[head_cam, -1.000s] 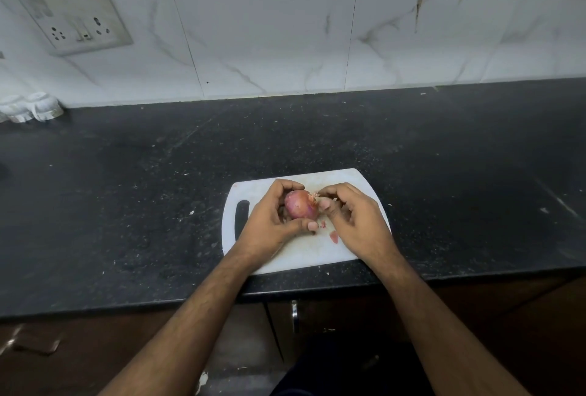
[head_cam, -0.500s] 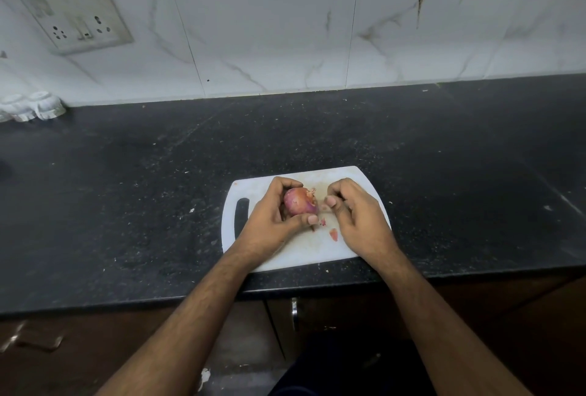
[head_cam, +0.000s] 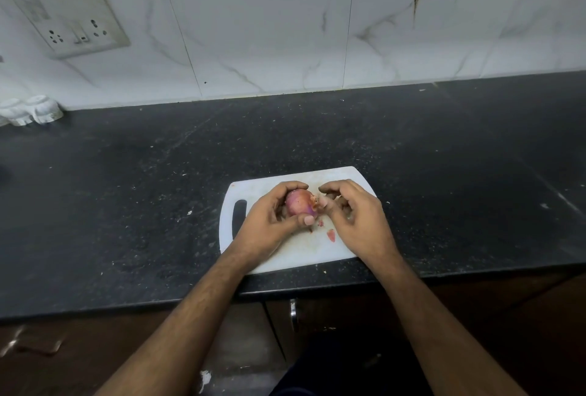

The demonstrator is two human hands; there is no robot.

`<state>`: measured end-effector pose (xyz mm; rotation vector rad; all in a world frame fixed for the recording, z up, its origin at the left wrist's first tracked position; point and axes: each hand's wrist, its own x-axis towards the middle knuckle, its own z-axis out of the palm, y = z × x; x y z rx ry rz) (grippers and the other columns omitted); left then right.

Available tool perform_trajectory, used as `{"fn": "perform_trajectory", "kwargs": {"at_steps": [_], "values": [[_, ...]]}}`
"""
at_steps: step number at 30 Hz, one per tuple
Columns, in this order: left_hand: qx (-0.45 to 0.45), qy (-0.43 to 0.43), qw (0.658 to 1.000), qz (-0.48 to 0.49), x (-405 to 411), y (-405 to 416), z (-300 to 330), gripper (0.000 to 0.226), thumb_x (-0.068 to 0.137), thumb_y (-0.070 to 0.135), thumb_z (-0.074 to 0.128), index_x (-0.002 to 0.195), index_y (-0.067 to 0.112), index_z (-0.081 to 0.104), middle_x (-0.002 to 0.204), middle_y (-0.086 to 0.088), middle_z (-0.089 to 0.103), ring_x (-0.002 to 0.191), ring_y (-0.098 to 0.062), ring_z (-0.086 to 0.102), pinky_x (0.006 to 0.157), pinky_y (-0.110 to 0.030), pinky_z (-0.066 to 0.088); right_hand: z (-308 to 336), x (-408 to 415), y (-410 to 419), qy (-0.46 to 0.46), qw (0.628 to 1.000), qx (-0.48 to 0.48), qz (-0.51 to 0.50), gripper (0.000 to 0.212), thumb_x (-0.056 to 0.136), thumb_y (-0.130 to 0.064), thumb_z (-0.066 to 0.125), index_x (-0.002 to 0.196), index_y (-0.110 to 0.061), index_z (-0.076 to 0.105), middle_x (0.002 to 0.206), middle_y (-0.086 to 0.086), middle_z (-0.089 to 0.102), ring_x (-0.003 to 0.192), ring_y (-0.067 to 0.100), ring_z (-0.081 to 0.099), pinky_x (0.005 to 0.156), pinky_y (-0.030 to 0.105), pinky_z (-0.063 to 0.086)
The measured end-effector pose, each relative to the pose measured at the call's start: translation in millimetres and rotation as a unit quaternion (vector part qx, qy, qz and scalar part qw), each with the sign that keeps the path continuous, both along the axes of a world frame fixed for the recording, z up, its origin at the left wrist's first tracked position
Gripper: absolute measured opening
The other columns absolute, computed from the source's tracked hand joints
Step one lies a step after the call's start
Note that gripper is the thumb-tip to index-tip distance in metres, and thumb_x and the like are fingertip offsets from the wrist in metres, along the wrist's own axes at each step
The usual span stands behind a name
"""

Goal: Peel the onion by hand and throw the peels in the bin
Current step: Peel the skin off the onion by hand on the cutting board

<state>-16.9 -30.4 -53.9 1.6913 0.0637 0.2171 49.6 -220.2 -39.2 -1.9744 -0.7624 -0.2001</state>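
A small red onion (head_cam: 298, 202) is held just above the white cutting board (head_cam: 295, 253) near the counter's front edge. My left hand (head_cam: 269, 224) grips it from the left, fingers over the top and thumb underneath. My right hand (head_cam: 355, 218) is beside it on the right, fingers curled, with the thumb and fingertips at the onion's frayed right end; whether they pinch the peel there is hard to tell. A small pink scrap of peel (head_cam: 331, 235) lies on the board below my hands. No bin is in view.
The black stone counter (head_cam: 126, 205) runs the full width, speckled with crumbs. White tiled wall behind carries a switch plate (head_cam: 71, 15) at upper left. Two small white objects (head_cam: 30, 112) sit at the counter's far left. A cabinet handle (head_cam: 293, 313) shows below the edge.
Both hands stay over the board with the onion. My right hand's fingers have shifted slightly at the onion's right end, and more purple skin shows on its lower right.
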Motion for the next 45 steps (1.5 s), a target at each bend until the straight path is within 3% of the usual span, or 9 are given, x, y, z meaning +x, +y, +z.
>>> {"fn": "perform_trajectory", "kwargs": {"at_steps": [4,10,16,23,32,35,38,42,45], "values": [[-0.004,-0.004,1.0,-0.002,-1,-2,1,0.064,0.074,0.032,0.093,0.131,0.024,0.065,0.126,-0.005,0.071,0.116,-0.027,0.07,0.103,-0.053,0.058,-2,-3,1,0.016,1.0,0.015,0.019,0.011,0.095,-0.024,0.072,0.094,-0.021,0.062,0.089,-0.013,0.066,0.056,0.014,0.064,0.057,0.034,0.055],[-0.013,0.006,1.0,-0.018,-2,-2,3,0.059,0.081,0.027,0.091,0.132,0.022,0.063,0.125,-0.006,0.072,0.117,-0.033,0.071,0.105,-0.058,0.056,-5,1,2,0.016,0.999,-0.001,0.051,0.013,0.094,-0.012,0.072,0.097,-0.025,0.071,0.098,-0.02,0.064,0.07,0.012,0.067,0.064,0.028,0.054],[-0.012,0.024,0.999,-0.031,-4,-2,6,0.056,0.086,0.03,0.084,0.136,0.021,0.061,0.122,-0.001,0.075,0.115,-0.018,0.072,0.103,-0.035,0.057,-6,2,1,-0.055,0.996,-0.048,0.043,0.009,0.097,-0.021,0.068,0.097,-0.03,0.067,0.093,-0.027,0.057,0.093,0.006,0.057,0.074,0.03,0.052],[-0.055,0.031,0.996,-0.057,-6,-2,10,0.051,0.09,0.021,0.076,0.136,0.009,0.057,0.12,-0.004,0.072,0.107,-0.013,0.073,0.093,-0.024,0.056,-4,2,3,-0.087,0.992,-0.062,0.063,0.006,0.102,-0.025,0.058,0.098,-0.03,0.06,0.096,-0.031,0.051,0.094,0.009,0.05,0.07,0.042,0.054],[-0.086,0.064,0.99,-0.094,-3,7,6,0.047,0.098,0.022,0.068,0.141,0.008,0.056,0.134,-0.019,0.068,0.126,-0.033,0.067,0.112,-0.039,0.052,-3,0,2,-0.069,0.991,-0.063,0.099,0.01,0.105,-0.025,0.054,0.102,-0.021,0.063,0.099,-0.022,0.051,0.095,0.011,0.053,0.069,0.039,0.055],[-0.089,0.073,0.99,-0.084,-3,8,7,0.035,0.105,0.02,0.062,0.139,0.011,0.057,0.117,-0.006,0.074,0.103,-0.014,0.073,0.091,-0.021,0.056,0,-1,1,-0.058,0.991,-0.057,0.102,0.014,0.102,-0.011,0.056,0.1,-0.025,0.059,0.098,-0.021,0.051,0.087,0.009,0.056,0.066,0.032,0.053],[-0.111,0.075,0.989,-0.054,-3,10,8,0.036,0.1,0.031,0.06,0.133,0.019,0.061,0.092,0.009,0.069,0.07,-0.002,0.052,0.061,-0.014,0.042,3,0,-2,-0.05,0.996,-0.009,0.078,0.014,0.103,-0.009,0.055,0.095,-0.02,0.058,0.092,-0.017,0.054,0.082,0.011,0.057,0.07,0.03,0.049],[-0.082,0.064,0.993,-0.063,-3,6,10,0.04,0.101,0.03,0.064,0.137,0.014,0.056,0.103,0.002,0.067,0.069,0.003,0.057,0.061,-0.011,0.043,-3,2,-3,0.017,0.999,0.007,0.049,0.016,0.102,-0.008,0.057,0.103,-0.019,0.069,0.095,-0.015,0.068,0.088,0.008,0.068,0.072,0.031,0.057],[-0.075,0.052,0.994,-0.06,-4,7,9,0.041,0.102,0.031,0.065,0.138,0.014,0.056,0.107,0.004,0.067,0.071,0.002,0.058,0.061,-0.012,0.044,-4,1,0,0.009,0.999,-0.008,0.034,0.037,0.099,0.002,0.054,0.123,-0.021,0.069,0.115,-0.016,0.07,0.105,0.001,0.067,0.085,0.025,0.057]]}}
